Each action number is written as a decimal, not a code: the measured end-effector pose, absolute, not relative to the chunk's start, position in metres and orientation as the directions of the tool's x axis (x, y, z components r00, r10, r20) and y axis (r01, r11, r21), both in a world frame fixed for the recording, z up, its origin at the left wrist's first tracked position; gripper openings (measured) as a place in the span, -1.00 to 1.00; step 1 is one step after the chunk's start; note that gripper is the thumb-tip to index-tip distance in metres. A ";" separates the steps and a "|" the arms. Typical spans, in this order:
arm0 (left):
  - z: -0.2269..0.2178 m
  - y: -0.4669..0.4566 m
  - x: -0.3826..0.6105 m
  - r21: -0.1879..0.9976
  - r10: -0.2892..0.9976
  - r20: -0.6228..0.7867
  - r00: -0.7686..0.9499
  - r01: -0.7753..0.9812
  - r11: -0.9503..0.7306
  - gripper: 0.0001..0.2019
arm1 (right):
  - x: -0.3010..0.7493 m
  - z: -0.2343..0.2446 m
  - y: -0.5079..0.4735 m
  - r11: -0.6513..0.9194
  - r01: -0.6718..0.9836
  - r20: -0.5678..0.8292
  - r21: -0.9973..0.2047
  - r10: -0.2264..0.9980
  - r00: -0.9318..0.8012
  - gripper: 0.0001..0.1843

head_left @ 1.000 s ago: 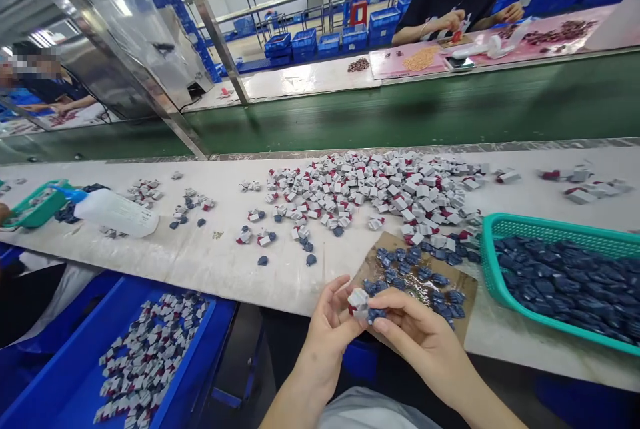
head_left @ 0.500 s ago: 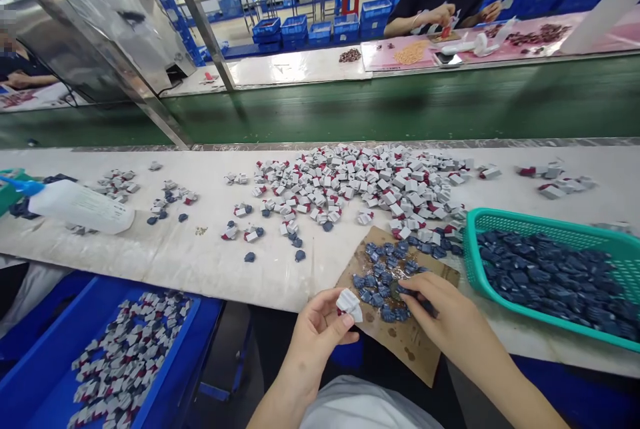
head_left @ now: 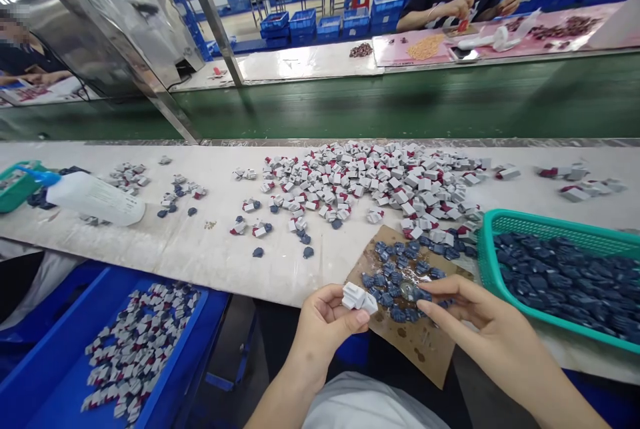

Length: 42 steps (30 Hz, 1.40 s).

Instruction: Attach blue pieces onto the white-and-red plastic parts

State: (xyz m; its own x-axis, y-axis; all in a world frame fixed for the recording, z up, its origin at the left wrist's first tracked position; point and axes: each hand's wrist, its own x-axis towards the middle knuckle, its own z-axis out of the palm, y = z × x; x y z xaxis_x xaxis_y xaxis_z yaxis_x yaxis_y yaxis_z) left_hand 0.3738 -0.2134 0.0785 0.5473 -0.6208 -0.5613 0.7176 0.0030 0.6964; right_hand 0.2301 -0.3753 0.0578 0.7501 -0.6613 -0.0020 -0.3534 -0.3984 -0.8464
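My left hand (head_left: 325, 329) is closed on a small light-grey plastic part (head_left: 357, 298), held between thumb and fingers above the table's front edge. My right hand (head_left: 477, 326) hovers low over a brown cardboard sheet (head_left: 415, 346), thumb and index finger apart. Just left of those fingertips lies a dull grey-green piece (head_left: 407, 291). Around it, small dark-blue plastic parts (head_left: 386, 269) are scattered on the cardboard, which looks wet in places. Some blue parts lie behind the right fingers, partly hidden.
Behind the cardboard is a heap of grey-and-red parts (head_left: 385, 179). At right, a green basket (head_left: 550, 221) holds dark-blue parts. A white bottle (head_left: 95, 197) lies at left; a blue bin (head_left: 187, 342) of assembled parts stands below. Across the green divider (head_left: 325, 104), co-workers sit.
My right thumb and index finger have spread and drawn slightly right from the grey-green piece. The grey part in my left hand has turned a little. The view has shifted left.
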 end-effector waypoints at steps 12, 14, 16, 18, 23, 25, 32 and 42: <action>0.092 -0.217 0.371 0.649 -0.708 -0.534 0.463 0.761 0.009 -0.65 | 0.248 0.100 -0.334 0.074 -0.283 -0.250 -0.956 -0.712 0.656 -0.52; 0.092 -0.216 0.370 0.650 -0.708 -0.527 0.470 0.760 0.021 -0.66 | 0.248 0.100 -0.334 0.015 -0.299 -0.218 -0.954 -0.720 0.658 -0.53; 0.093 -0.216 0.370 0.655 -0.709 -0.517 0.480 0.755 0.034 -0.67 | 0.248 0.099 -0.338 -0.070 -0.305 -0.174 -0.950 -0.693 0.700 -0.56; 0.094 -0.216 0.370 0.664 -0.710 -0.509 0.487 0.747 0.036 -0.67 | 0.249 0.098 -0.343 -0.192 -0.286 -0.112 -0.939 -0.615 0.781 -0.64; 0.089 -0.214 0.371 0.720 -0.729 -0.479 0.488 0.694 -0.009 -0.67 | 0.253 0.104 -0.351 -0.387 -0.197 0.016 -0.901 -0.482 0.876 -0.82; 0.084 -0.213 0.372 0.754 -0.747 -0.448 0.491 0.656 -0.021 -0.68 | 0.256 0.109 -0.353 -0.392 -0.177 0.027 -0.903 -0.461 0.887 -0.84; 0.075 -0.209 0.368 0.818 -0.724 -0.427 0.542 0.572 -0.054 -0.65 | 0.257 0.103 -0.357 -0.286 -0.308 -0.167 -0.907 -0.427 0.889 -0.65; 0.066 -0.207 0.367 0.725 -0.706 -0.518 0.484 0.687 -0.061 -0.61 | 0.264 0.079 -0.344 -0.177 -0.309 -0.194 -0.935 -0.472 0.860 -0.48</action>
State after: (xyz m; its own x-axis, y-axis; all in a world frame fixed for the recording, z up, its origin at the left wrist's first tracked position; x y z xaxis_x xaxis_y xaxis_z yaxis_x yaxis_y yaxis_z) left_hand 0.3666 -0.2068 0.0665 0.4838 -0.7056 -0.5177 0.6865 -0.0608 0.7245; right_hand 0.2638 -0.3440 0.0786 0.8599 -0.4719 -0.1944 -0.3085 -0.1772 -0.9346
